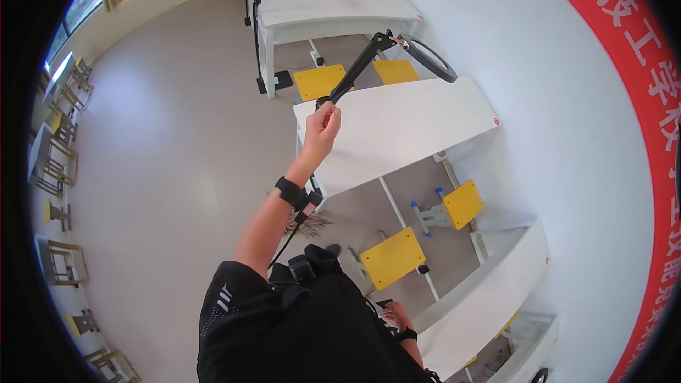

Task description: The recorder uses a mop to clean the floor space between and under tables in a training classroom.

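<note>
My left hand reaches out over the near left corner of a white desk, its fingers curled. It is at the lower end of the black jointed arm of a magnifier lamp; whether the fingers grip the arm cannot be told. The lamp's ring-shaped head hangs above the desk's far side. Low in the view, beside my body, my right hand has bent fingers next to a small dark flat object; its hold on that object is unclear. Both wrists wear black straps, the left one with a cabled device.
Yellow stools stand between this desk and another white desk. Stringy mop strands lie on the floor by the desk leg. More desks stand ahead, along a wall with a red banner. Desks and stools line the left wall.
</note>
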`<action>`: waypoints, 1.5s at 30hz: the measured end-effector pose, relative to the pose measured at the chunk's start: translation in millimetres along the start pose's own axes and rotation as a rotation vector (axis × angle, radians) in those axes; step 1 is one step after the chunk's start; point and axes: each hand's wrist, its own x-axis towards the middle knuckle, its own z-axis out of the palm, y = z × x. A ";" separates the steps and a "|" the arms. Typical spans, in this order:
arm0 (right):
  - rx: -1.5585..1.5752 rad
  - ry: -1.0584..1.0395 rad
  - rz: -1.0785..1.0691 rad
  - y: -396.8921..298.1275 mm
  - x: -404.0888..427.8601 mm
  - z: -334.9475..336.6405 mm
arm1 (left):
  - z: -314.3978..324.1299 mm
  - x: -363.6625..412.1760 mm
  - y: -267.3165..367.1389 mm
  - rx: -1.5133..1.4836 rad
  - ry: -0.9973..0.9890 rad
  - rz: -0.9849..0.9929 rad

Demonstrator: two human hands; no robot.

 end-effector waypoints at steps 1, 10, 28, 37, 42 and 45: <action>0.005 -0.014 -0.005 6.3 3.3 -2.3 | 0.2 -0.5 2.6 0.012 -0.006 0.008; 0.106 0.003 -0.047 58.2 14.5 8.3 | -5.1 -0.7 8.2 -0.012 0.051 -0.017; 0.544 0.090 0.120 147.1 -13.3 72.8 | 17.2 -2.4 -30.4 -0.043 -0.109 -0.038; 0.274 0.213 0.007 37.9 -36.0 42.8 | 28.6 12.6 -62.1 0.087 -0.157 -0.096; 0.272 0.217 0.019 18.6 -28.2 35.5 | 28.6 17.5 -65.2 -0.015 -0.215 -0.180; 0.239 0.187 -0.004 12.0 -22.7 39.2 | 29.6 16.6 -65.2 0.034 -0.211 -0.136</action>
